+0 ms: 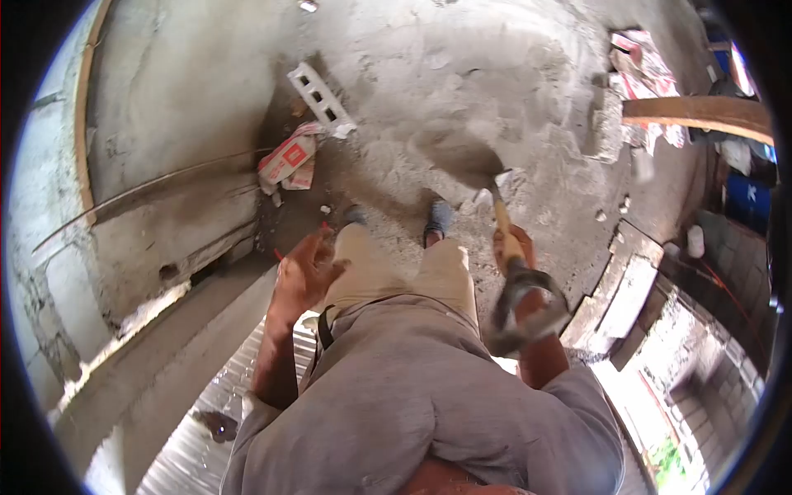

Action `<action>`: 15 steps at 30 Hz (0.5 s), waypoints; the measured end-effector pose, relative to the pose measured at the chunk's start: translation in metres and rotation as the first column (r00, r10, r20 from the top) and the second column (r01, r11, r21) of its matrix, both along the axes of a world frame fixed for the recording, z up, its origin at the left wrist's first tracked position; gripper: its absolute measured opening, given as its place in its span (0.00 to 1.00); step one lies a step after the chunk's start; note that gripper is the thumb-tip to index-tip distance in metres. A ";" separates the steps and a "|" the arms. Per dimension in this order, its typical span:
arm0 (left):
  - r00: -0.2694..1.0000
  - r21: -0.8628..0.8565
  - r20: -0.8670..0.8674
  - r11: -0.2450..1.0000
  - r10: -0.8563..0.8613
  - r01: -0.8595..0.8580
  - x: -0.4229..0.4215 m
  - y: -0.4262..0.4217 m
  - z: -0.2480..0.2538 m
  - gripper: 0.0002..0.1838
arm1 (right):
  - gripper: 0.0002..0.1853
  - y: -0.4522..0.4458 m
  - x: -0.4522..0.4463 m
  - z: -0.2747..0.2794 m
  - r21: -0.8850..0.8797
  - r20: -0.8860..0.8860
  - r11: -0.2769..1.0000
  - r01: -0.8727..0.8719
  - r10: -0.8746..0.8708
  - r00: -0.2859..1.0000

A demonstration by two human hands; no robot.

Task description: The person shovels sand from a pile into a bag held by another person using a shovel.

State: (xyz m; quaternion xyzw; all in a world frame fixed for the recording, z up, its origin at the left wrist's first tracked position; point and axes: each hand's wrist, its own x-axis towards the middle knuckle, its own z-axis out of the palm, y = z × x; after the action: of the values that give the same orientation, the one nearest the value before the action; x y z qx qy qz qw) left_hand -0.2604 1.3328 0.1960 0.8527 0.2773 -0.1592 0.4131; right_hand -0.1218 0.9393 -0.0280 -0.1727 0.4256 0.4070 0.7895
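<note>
My right hand is wrapped round the wooden shaft of a shovel, below its dark D-shaped handle, which is nearer my body. The shovel's blade, blurred, points away from me over the grey, dusty floor, where loose sand or mortar lies. To the left, my left hand hangs beside my thigh with loosely bent fingers, apart from the shovel and holding nothing visible. Small red bits show beside it, too unclear to name. Both feet stand on the floor, short of the blade.
A hollow concrete block and a red-and-white bag lie ahead at left. Concrete walls rise on the left. At right are a wooden beam, torn sacks, boards and a blue container.
</note>
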 end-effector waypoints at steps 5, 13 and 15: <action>0.957 0.250 -0.286 0.968 0.040 0.035 -0.099 0.025 -0.073 0.31 | 0.18 -0.051 0.006 0.007 -0.019 0.000 0.999 -0.046 0.046 0.999; 0.875 0.141 -0.424 0.971 0.233 -0.191 -0.171 0.020 -0.117 0.31 | 0.19 -0.055 0.006 0.006 -0.028 0.046 0.998 -0.051 0.052 0.998; 0.890 0.160 -0.367 0.960 0.272 -0.228 -0.187 0.029 -0.138 0.31 | 0.22 -0.067 0.014 -0.005 0.163 0.026 0.987 -0.004 -0.001 1.000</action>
State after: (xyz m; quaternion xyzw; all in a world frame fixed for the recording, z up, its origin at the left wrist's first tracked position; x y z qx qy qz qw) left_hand -0.4472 1.3623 0.0579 0.7839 0.4690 -0.2532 0.3186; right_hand -0.1076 0.8725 -0.0327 -0.1132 0.3803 0.4387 0.8063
